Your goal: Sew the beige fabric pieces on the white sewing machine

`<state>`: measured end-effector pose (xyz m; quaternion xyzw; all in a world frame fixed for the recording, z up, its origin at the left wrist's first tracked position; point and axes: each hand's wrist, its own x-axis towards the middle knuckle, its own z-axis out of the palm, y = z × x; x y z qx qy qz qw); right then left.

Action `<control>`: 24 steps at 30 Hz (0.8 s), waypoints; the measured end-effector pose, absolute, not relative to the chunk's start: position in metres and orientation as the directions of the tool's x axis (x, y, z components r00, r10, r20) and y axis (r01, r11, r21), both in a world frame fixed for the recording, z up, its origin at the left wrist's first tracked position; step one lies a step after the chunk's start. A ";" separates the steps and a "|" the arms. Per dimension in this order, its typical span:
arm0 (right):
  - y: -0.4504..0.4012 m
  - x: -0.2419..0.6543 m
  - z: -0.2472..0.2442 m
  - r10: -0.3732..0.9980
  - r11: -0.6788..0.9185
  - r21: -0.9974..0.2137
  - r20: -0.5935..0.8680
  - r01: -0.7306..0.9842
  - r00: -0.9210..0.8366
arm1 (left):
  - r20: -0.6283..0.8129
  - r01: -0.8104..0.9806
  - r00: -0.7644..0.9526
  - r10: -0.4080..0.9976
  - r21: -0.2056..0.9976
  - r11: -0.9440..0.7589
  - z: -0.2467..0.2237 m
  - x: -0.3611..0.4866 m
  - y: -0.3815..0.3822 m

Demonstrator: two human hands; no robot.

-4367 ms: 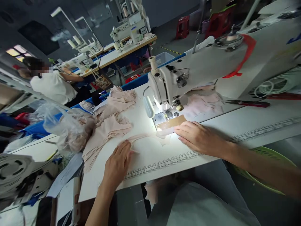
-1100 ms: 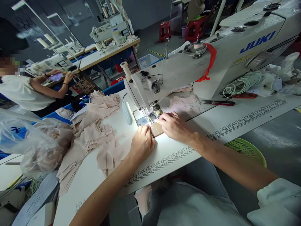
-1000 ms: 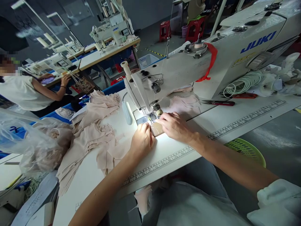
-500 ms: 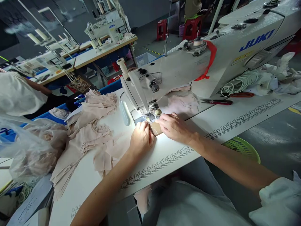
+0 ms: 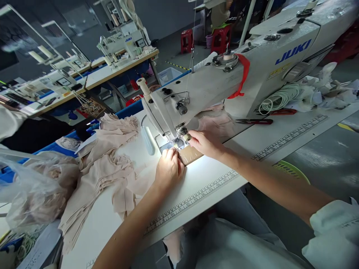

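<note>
A white JUKI sewing machine point(image 5: 202, 89) spans the table, its lit needle plate point(image 5: 177, 143) in front of me. My left hand point(image 5: 169, 168) rests at the near left of this plate, fingers curled and pressed together; what lies under the fingertips is hidden. My right hand point(image 5: 207, 144) is closed at the right of the needle area, its fingertips against a small cream round part point(image 5: 187, 137) below the dial. Whether they grip that part or something smaller, I cannot tell. Between my hands lies a brown plate point(image 5: 189, 154) with a few thread bits.
Stacked beige fabric pieces point(image 5: 97, 175) cover the table's left side, beside a clear plastic bag point(image 5: 42, 194). Pinkish fabric point(image 5: 215, 123) lies under the machine arm. Thread snips point(image 5: 255, 121) and coiled cord point(image 5: 280, 99) are at right. A printed ruler point(image 5: 193, 201) follows the front edge.
My right hand has moved off the brown plate, slightly up towards the cream round part, uncovering more of the plate. My left hand stays nearly in place. The camera view has shifted a little.
</note>
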<state>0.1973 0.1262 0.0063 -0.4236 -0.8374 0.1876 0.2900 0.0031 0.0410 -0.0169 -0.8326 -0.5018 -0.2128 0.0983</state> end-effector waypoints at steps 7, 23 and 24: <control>0.132 0.189 -0.001 0.814 0.579 -0.543 0.338 0.608 -0.473 | 0.481 0.882 0.402 0.779 0.025 -0.470 -0.017 -0.001 0.047; 0.053 0.171 0.012 0.451 0.892 -0.196 0.436 0.407 -0.779 | 0.326 0.956 -0.046 0.944 0.287 -0.052 0.014 -0.055 0.054; 0.041 0.165 0.009 0.375 0.927 -0.152 0.428 0.343 -0.822 | 0.264 0.961 -0.106 0.959 0.273 0.031 0.018 -0.062 0.052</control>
